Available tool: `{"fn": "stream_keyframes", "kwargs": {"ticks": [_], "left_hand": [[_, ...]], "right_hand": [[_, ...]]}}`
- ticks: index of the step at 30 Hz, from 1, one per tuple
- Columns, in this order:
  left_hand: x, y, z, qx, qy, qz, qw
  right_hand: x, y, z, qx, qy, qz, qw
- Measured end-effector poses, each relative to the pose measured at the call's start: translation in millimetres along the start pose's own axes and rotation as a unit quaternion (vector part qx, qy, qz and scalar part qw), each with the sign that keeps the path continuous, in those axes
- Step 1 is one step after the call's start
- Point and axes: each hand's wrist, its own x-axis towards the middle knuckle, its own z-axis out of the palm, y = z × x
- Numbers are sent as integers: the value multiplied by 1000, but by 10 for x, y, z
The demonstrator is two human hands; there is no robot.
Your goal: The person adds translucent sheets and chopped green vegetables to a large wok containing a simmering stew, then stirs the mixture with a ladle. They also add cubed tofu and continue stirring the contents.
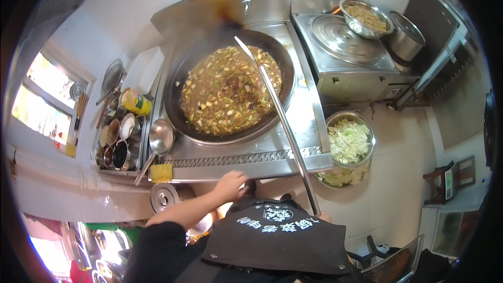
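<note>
A large dark wok [289,86] sits in the steel range, holding a brown stew [220,86] of diced pieces and green bits. Across its right side slants a long-handled steel stirring tool [289,133], whose tip rises over the far part of the stew. My right hand [325,217] grips the lower end of that handle, mostly hidden behind my black apron [275,243]. My left hand [232,186] is at the front edge of the range, slightly blurred. Its fingers look curled, and I cannot tell whether they touch anything.
Left of the wok lie a steel ladle [161,137], a yellow sponge [161,173], a yellow can [135,101] and several seasoning pots [126,125]. To the right, a steel bowl of chopped cabbage [349,141] stands low beside the range. Beyond are a lidded burner [346,37] and a heaped bowl [363,17].
</note>
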Motion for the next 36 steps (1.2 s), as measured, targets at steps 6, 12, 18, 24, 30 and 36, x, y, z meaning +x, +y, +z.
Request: {"fn": "stream_keyframes", "kwargs": {"ticks": [6, 12, 18, 24, 30, 36], "left_hand": [[-1365, 229, 29, -50, -74, -452, 888], [-2297, 473, 648, -66, -171, -518, 836], [-2871, -71, 1467, -111, -176, -495, 843], [-2407, -381, 973, -100, -192, -454, 865], [-1426, -217, 479, -483, -155, -428, 748], [-879, -556, 612, -385, -349, -254, 816]], "right_hand": [[525, -420, -198, 2, 97, -36, 995], [1266, -1160, -512, -24, 115, -35, 992], [1669, -1342, -358, -35, 116, -15, 992], [1687, -1275, -161, -53, 183, -119, 974], [584, -296, 461, 45, 74, -315, 945], [-497, 466, 1267, 124, -261, -24, 957]]}}
